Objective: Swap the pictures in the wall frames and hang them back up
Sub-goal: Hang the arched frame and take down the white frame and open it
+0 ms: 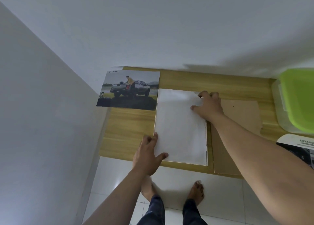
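Note:
A white sheet (181,127) lies face down inside a pale frame (206,139) on the wooden table (129,127). My left hand (147,155) rests flat on the sheet's near left corner, thumb on the paper. My right hand (208,105) presses on the sheet's far right corner, fingers curled at the frame's edge. A picture of a pickup truck (129,89) lies face up at the table's far left. A brown backing board (241,115) lies to the right of the frame, partly under my right arm.
A clear container with a green lid (297,98) stands at the far right of the table. A printed page (299,146) lies at the right edge. White walls close in at the left and behind. My bare feet stand on white floor tiles (173,182).

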